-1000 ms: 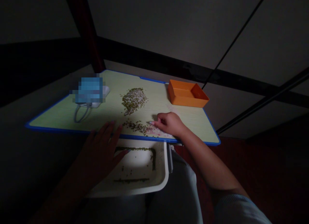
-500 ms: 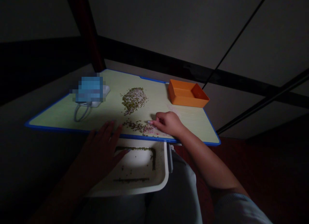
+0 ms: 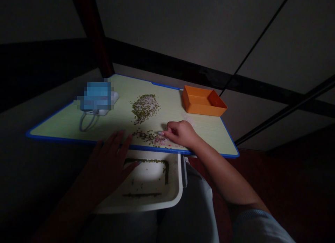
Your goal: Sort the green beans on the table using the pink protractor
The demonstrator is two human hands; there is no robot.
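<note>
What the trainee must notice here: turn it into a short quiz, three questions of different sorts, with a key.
1. What colour is the open-topped box on the tabletop?
a) blue
b) orange
c) white

2. True or false: the left hand is nearer the box than the right hand is.

3. Fill in the missing word: small greenish grains lie on the tabletop and also in the white ___ below its near edge.

Key:
1. b
2. False; the right hand is nearer.
3. tray
</note>
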